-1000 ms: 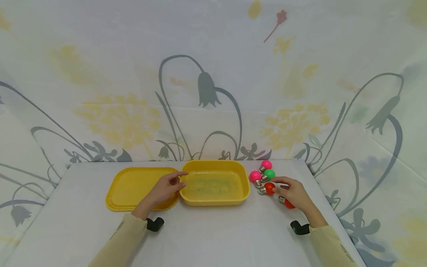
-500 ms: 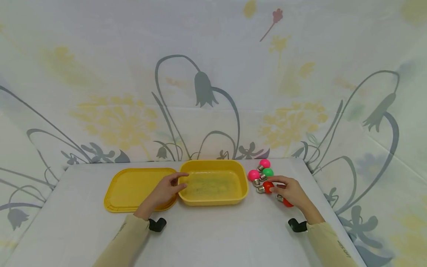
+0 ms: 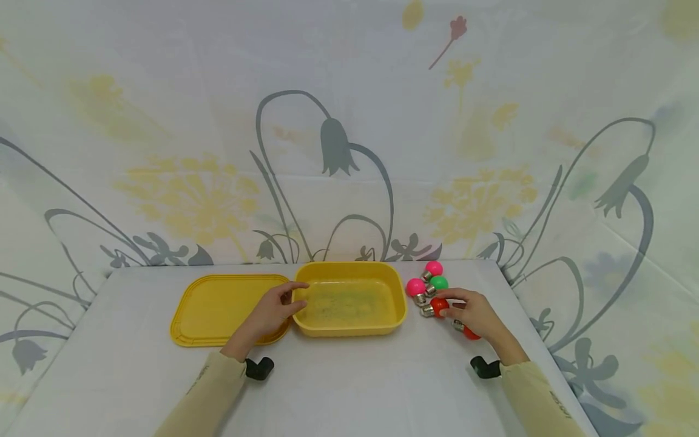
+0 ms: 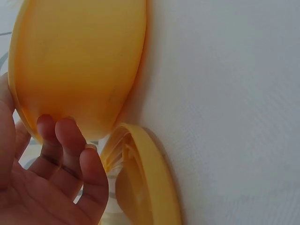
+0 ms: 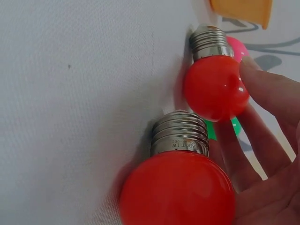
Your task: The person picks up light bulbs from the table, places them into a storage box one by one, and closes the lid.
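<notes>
My right hand (image 3: 476, 317) pinches a red light bulb (image 5: 216, 86) between thumb and fingers; the bulb's silver screw base points left in the head view. Close below that hand lies a second red light bulb (image 5: 178, 190), partly hidden by it in the head view. My left hand (image 3: 273, 311) is at the left end of a deep yellow bin (image 3: 349, 332). Its thumb and index finger reach over the rim there, apart from each other, while the other fingers (image 4: 70, 136) curl loosely outside the end wall.
Two pink bulbs (image 3: 415, 287) and a green bulb (image 3: 439, 282) are grouped right of the bin. A flat yellow lid (image 3: 218, 297) lies left of it, under the left forearm's reach. Behind the white table (image 3: 355, 388) hangs a floral cloth (image 3: 349, 200).
My right hand has shifted slightly left, bringing its fingertips further over the red bulb. The left hand stays at the bin's end, and the bulbs have not moved.
</notes>
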`<move>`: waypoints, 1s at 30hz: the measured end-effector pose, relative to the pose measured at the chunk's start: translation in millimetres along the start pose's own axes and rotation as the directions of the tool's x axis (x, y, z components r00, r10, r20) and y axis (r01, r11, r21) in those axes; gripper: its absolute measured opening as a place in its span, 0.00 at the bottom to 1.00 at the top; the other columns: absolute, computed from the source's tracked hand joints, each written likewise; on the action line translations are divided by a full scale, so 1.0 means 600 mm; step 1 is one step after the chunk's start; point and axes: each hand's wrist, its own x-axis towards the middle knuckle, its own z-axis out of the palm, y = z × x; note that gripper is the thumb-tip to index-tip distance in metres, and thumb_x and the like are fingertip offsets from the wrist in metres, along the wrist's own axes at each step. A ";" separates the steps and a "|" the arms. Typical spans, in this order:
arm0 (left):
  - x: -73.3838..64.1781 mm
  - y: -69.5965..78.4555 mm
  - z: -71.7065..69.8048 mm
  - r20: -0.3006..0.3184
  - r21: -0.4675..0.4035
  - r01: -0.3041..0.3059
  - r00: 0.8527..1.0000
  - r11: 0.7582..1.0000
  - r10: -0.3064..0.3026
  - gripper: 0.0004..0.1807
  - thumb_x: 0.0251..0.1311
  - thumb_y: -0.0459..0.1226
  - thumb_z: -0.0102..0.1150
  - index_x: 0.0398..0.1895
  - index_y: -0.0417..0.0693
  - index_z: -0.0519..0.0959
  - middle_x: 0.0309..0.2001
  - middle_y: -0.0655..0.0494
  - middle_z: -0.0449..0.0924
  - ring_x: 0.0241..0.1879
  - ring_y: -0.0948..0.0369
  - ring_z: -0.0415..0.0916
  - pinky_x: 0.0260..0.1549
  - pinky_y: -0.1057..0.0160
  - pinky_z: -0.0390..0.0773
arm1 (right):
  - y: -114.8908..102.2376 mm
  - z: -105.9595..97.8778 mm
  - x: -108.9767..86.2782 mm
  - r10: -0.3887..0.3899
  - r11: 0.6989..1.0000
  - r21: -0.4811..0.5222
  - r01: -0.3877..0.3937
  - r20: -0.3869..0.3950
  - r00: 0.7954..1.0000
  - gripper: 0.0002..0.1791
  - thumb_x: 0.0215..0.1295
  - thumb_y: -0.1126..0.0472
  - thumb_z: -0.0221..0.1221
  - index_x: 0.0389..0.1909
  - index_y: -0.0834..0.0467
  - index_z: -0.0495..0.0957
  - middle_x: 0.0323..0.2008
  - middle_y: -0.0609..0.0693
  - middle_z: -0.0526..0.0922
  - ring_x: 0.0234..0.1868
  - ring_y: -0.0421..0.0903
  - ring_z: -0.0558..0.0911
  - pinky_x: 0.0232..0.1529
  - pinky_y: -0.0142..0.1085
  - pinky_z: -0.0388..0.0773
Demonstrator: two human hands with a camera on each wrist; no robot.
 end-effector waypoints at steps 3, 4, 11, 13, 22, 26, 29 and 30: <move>-0.001 -0.001 -0.002 -0.006 0.002 -0.007 1.000 1.000 0.007 0.23 0.63 0.39 0.66 0.61 0.43 0.77 0.30 0.53 0.65 0.32 0.57 0.64 0.25 0.67 0.63 | -0.001 0.002 0.000 0.021 1.000 -0.015 -0.021 0.012 1.000 0.21 0.60 0.63 0.69 0.54 0.61 0.81 0.56 0.61 0.79 0.57 0.63 0.77 0.55 0.53 0.78; -0.001 0.000 -0.003 -0.005 0.005 -0.008 1.000 1.000 0.008 0.24 0.63 0.39 0.66 0.61 0.43 0.77 0.30 0.53 0.66 0.32 0.57 0.65 0.25 0.67 0.63 | -0.002 0.002 -0.001 0.026 0.999 -0.019 -0.026 0.016 1.000 0.21 0.60 0.63 0.69 0.54 0.61 0.81 0.56 0.62 0.79 0.56 0.63 0.77 0.55 0.53 0.78; -0.007 0.010 -0.018 -0.004 -0.016 0.024 1.000 1.000 -0.024 0.23 0.63 0.38 0.66 0.61 0.42 0.77 0.35 0.52 0.72 0.35 0.55 0.69 0.24 0.69 0.67 | -0.007 0.002 0.002 0.049 0.995 -0.083 -0.048 0.016 0.999 0.20 0.60 0.64 0.69 0.54 0.60 0.81 0.54 0.61 0.80 0.54 0.62 0.79 0.53 0.53 0.79; -0.008 0.011 -0.020 -0.001 -0.020 0.028 1.000 0.999 -0.028 0.24 0.63 0.38 0.66 0.61 0.41 0.77 0.35 0.52 0.72 0.35 0.55 0.69 0.23 0.69 0.67 | -0.008 0.003 0.004 0.054 0.994 -0.098 -0.052 0.014 0.998 0.20 0.59 0.64 0.69 0.54 0.59 0.82 0.53 0.60 0.81 0.54 0.62 0.79 0.53 0.53 0.80; -0.007 0.012 -0.021 -0.004 -0.057 0.053 0.999 0.997 -0.053 0.25 0.63 0.37 0.66 0.62 0.39 0.76 0.33 0.51 0.72 0.30 0.57 0.66 0.21 0.70 0.64 | -0.011 0.007 0.007 0.061 0.992 -0.112 -0.059 0.015 0.998 0.20 0.59 0.64 0.70 0.54 0.60 0.81 0.53 0.60 0.81 0.54 0.61 0.79 0.53 0.52 0.79; -0.007 0.009 -0.020 -0.004 -0.066 0.058 0.998 0.996 -0.058 0.25 0.62 0.37 0.67 0.62 0.39 0.77 0.32 0.51 0.72 0.29 0.57 0.67 0.21 0.69 0.66 | -0.011 0.006 0.007 0.081 0.991 -0.109 -0.078 0.023 0.996 0.20 0.58 0.64 0.70 0.53 0.59 0.81 0.52 0.60 0.81 0.54 0.61 0.79 0.53 0.52 0.79; -0.007 0.011 -0.020 0.003 -0.086 0.073 0.997 0.994 -0.073 0.25 0.62 0.37 0.67 0.62 0.40 0.76 0.32 0.50 0.73 0.28 0.55 0.70 0.24 0.68 0.71 | -0.011 0.004 0.006 0.089 0.990 -0.109 -0.085 0.033 0.995 0.21 0.58 0.65 0.70 0.53 0.59 0.81 0.52 0.59 0.81 0.54 0.61 0.79 0.53 0.52 0.79; -0.007 0.012 -0.020 0.006 -0.091 0.078 0.997 0.993 -0.078 0.25 0.62 0.37 0.67 0.62 0.40 0.76 0.31 0.50 0.73 0.28 0.54 0.71 0.24 0.67 0.73 | -0.011 0.004 0.005 0.092 0.990 -0.108 -0.088 0.032 0.995 0.21 0.58 0.65 0.70 0.53 0.59 0.81 0.53 0.59 0.81 0.54 0.60 0.79 0.54 0.52 0.79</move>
